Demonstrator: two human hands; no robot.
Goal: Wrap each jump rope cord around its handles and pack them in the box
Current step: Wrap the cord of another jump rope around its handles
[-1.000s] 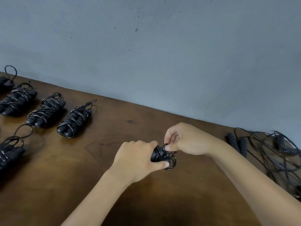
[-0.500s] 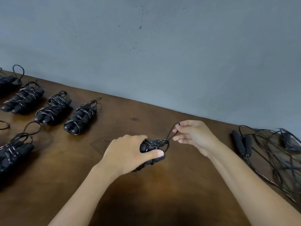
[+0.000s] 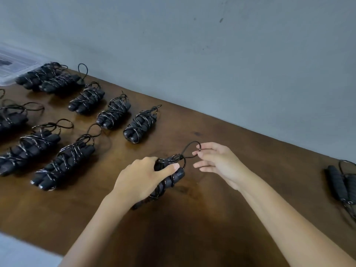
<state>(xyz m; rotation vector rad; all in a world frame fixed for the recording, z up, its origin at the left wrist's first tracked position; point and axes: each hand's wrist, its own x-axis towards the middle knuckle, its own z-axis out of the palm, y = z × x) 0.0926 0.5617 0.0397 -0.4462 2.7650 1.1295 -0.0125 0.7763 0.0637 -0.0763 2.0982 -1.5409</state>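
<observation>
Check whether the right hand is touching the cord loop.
Touching. The head view shows the right hand pinching the cord loop at its fingertips, while the left hand grips the bundle.

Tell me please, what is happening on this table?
A person is bundling jump ropes. The left hand grips the handles with cord wound around them, while the right hand pinches the last cord loop. Finished bundles lie in rows on the table; an unwrapped rope waits at the right.
</observation>
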